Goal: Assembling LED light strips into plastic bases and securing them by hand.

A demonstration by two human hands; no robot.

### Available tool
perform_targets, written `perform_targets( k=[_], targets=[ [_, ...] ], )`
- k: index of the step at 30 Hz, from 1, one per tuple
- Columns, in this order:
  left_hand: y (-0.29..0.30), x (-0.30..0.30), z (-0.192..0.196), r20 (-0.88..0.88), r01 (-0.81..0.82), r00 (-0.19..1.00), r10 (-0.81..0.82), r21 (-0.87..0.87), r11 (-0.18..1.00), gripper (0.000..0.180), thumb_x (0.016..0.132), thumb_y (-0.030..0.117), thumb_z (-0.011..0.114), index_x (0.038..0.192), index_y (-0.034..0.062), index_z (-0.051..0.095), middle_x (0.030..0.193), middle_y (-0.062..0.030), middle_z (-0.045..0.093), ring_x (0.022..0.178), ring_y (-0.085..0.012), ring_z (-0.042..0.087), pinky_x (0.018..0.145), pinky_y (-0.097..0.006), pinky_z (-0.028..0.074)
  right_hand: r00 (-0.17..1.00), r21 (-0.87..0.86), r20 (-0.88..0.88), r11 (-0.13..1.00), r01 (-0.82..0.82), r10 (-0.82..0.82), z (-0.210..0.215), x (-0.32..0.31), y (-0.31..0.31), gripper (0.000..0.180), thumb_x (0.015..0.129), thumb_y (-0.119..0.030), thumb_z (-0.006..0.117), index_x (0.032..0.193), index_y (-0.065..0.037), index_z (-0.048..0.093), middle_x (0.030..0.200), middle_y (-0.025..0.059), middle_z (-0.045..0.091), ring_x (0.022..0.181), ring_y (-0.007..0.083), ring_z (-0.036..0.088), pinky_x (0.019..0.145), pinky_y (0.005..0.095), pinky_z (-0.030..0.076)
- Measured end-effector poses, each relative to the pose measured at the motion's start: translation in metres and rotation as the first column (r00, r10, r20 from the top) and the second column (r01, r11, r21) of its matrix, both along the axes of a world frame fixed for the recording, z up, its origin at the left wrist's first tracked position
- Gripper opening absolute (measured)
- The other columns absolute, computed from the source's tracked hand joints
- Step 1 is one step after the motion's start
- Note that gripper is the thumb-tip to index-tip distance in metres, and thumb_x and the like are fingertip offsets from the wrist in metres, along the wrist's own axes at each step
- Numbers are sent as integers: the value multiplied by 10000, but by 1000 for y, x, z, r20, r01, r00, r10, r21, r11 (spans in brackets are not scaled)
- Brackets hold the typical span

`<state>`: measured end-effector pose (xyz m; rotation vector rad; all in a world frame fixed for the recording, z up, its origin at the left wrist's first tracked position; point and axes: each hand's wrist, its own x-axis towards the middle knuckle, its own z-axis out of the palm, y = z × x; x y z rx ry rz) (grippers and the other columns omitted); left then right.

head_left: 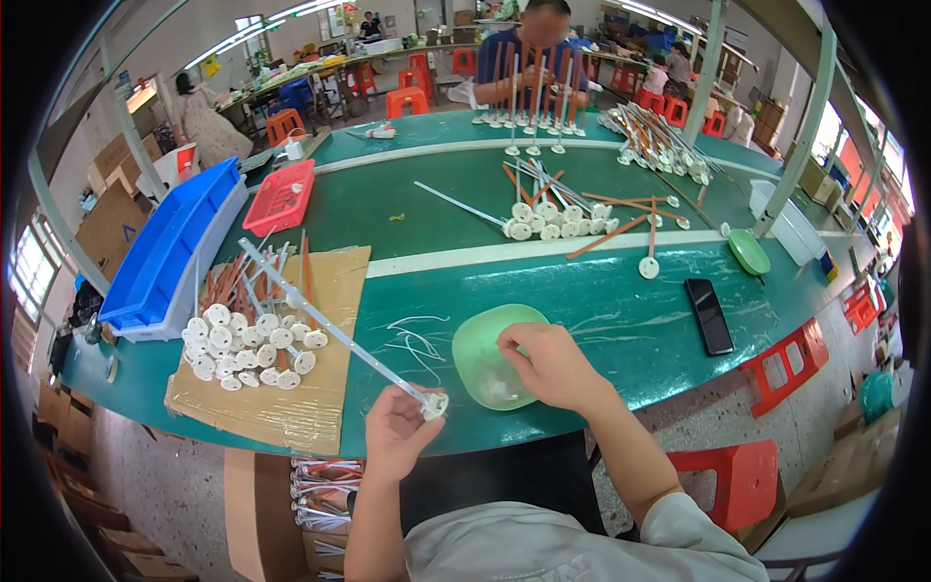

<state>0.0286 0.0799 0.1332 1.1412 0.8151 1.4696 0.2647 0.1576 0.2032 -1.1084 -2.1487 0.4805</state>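
My left hand (393, 438) grips a pale blue-grey stick with a white round base (330, 328) by its base end. The stick slants up and to the left over the table. My right hand (558, 367) is at the right side of a light green bowl (475, 335), its thumb and fingertips pinched over the inside. Small whitish, clear bits lie in the bottom of the bowl. Whatever the right fingertips hold is too small to make out. A few thin white strands (415, 346) lie on the table between the bowl and the stick.
Left, a pile of white-based sticks (238, 349) covers part of a cardboard sheet (310, 407), beside a blue bin (175, 247) and red basket (281, 194). More sticks (553, 218) lie ahead. A black phone (709, 316) is right. Across the table a person (504, 68) handles upright sticks.
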Motion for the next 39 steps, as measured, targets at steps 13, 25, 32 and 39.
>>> perform_targets(
  k=[13,25,32,39],
  targets=[
    [-4,2,1,-11,-21,1000,22,57,998,415,786,-68,682,1150,16,502,1142,-210,636,965,-219,645,851,-350,536,954,-68,-281,994,86,-101,-10,-2,-39,83,827,11,670,897,-13,706,907,128,702,765,184,701,692,273,564],
    [-51,76,74,384,-39,916,-112,364,931,466,888,223,688,1252,102,423,1253,-172,586,861,-252,576,760,-392,435,616,-209,-784,968,-138,-82,-19,-45,-128,90,772,61,711,853,33,682,835,104,689,748,148,632,657,254,488],
    [-72,73,63,393,-77,920,-11,207,975,624,786,216,810,1246,93,408,1249,-270,571,681,-198,578,645,-309,467,671,28,-735,993,-112,97,-30,-33,-130,165,739,161,652,880,76,642,850,140,653,763,196,601,640,284,464],
    [-75,73,47,438,72,868,-235,356,932,678,785,285,813,1281,124,380,1262,-232,571,738,-165,525,767,-352,402,566,73,-811,985,-157,150,-48,-31,-139,190,701,160,658,868,70,645,850,134,653,755,225,569,636,307,449]
  ],
)
